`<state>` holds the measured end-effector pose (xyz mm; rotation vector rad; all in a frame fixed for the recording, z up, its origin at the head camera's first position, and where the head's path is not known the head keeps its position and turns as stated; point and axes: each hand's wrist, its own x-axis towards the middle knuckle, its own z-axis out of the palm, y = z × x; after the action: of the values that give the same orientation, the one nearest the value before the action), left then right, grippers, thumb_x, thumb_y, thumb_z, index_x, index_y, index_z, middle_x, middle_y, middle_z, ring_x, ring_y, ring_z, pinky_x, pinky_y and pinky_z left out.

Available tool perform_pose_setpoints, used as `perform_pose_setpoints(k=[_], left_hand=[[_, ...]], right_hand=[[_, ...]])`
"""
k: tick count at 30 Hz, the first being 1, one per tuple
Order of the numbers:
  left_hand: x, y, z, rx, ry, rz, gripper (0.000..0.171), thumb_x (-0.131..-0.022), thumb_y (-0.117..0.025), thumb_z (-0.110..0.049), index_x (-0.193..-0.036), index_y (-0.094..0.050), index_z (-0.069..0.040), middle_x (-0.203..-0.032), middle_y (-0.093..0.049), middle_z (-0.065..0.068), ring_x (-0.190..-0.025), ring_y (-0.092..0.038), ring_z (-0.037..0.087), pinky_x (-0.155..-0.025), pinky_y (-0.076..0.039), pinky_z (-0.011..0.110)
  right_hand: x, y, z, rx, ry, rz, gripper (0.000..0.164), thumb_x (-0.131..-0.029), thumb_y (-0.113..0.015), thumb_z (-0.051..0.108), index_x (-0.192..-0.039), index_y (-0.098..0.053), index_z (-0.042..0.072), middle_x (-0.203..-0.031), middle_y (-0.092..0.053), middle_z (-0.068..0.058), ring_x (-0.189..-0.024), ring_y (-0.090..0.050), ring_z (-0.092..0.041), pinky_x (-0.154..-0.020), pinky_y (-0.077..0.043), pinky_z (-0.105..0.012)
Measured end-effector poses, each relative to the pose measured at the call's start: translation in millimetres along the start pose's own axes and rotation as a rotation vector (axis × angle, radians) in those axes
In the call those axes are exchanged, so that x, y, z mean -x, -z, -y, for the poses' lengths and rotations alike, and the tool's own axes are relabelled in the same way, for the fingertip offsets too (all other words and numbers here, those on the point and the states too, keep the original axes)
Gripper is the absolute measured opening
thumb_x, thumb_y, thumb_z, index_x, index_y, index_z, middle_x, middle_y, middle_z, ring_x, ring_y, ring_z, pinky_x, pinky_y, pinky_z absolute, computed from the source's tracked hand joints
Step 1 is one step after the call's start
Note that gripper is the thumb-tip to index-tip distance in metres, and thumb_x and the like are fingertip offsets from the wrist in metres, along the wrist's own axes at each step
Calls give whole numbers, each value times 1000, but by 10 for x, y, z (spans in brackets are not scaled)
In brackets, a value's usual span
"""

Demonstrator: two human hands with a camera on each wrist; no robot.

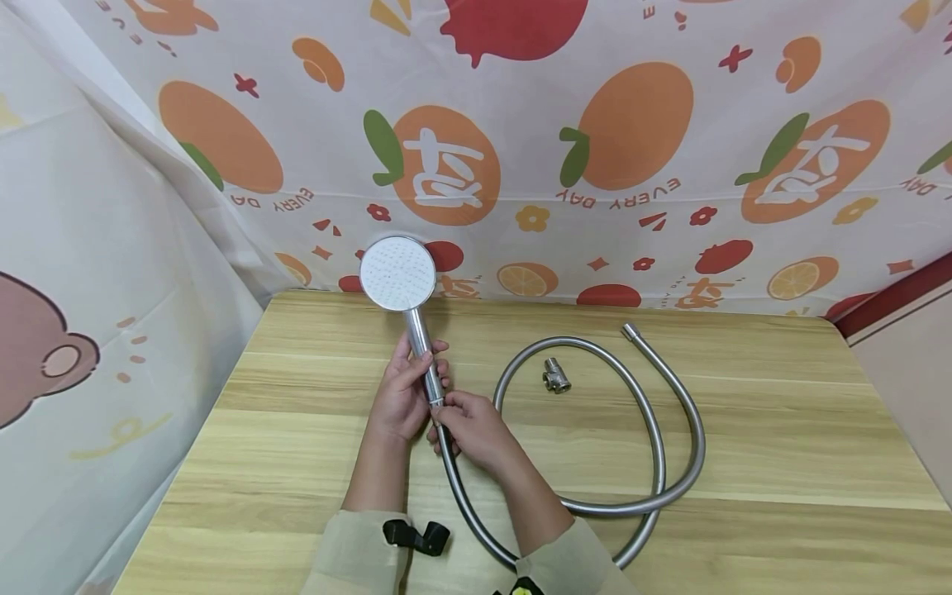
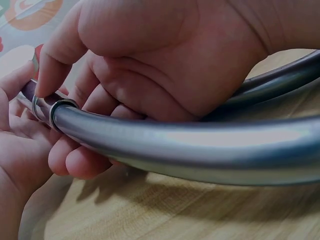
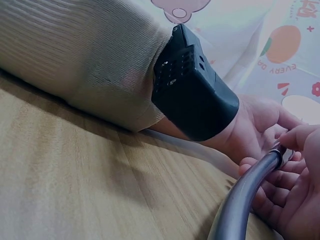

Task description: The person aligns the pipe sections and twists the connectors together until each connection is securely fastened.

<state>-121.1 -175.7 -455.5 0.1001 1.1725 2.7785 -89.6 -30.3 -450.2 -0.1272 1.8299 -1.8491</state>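
Observation:
A hand shower [image 1: 397, 273] with a round white spray face points up and away at the table's far edge. My left hand [image 1: 402, 395] grips its silver handle [image 1: 419, 333], thumb laid across the front. Just below, my right hand [image 1: 477, 428] pinches the end of the grey metal shower hose [image 1: 463, 496] where it meets the handle's base. In the left wrist view, the right thumb and fingers close round the ringed hose connector [image 2: 60, 111], the hose [image 2: 200, 147] running back under the palm. The right wrist view shows both hands meeting at that joint [image 3: 281, 150].
The hose loops across the wooden table [image 1: 297, 463], its free end [image 1: 630, 331] lying at the back right. Inside the loop lies a small metal valve fitting [image 1: 555, 376]. A fruit-print cloth [image 1: 521, 165] hangs behind the table. A black wrist camera [image 3: 197, 90] sits on the left sleeve.

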Motion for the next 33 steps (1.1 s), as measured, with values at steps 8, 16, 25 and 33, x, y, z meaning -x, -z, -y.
perform_pose_setpoints(k=[8,16,25,33], left_hand=[[2,1,7,-45,0,-12,56,-102,-47,-5,-152,-30,-26,-111,-61,2,-77,-59,11,-69,-53,25],[-2,5,8,-50,6,-28,60,-101,-49,-5,-153,-28,-25,-112,-63,4,-78,-61,11,-72,-53,23],[-7,12,15,-41,1,-27,61,-101,-49,-4,-154,-27,-25,-113,-63,4,-78,-62,10,-73,-53,23],[-12,38,22,-29,7,-41,61,-101,-50,-3,-154,-27,-25,-113,-65,4,-78,-63,11,-71,-53,24]], right_hand=[[-37,11,-58,96,94,-31,39,-87,-75,25,-114,-54,6,-72,-64,-7,-55,-52,-13,-48,-42,-23],[-47,23,-47,112,132,-117,40,-82,-79,19,-110,-55,3,-86,-58,-6,-68,-54,-13,-56,-47,-21],[-43,26,-31,68,129,-145,39,-81,-80,14,-111,-58,2,-86,-59,-7,-73,-55,-14,-61,-48,-22],[-64,30,-38,16,109,-91,32,-88,-70,10,-118,-60,0,-79,-66,-5,-66,-60,-14,-60,-54,-30]])
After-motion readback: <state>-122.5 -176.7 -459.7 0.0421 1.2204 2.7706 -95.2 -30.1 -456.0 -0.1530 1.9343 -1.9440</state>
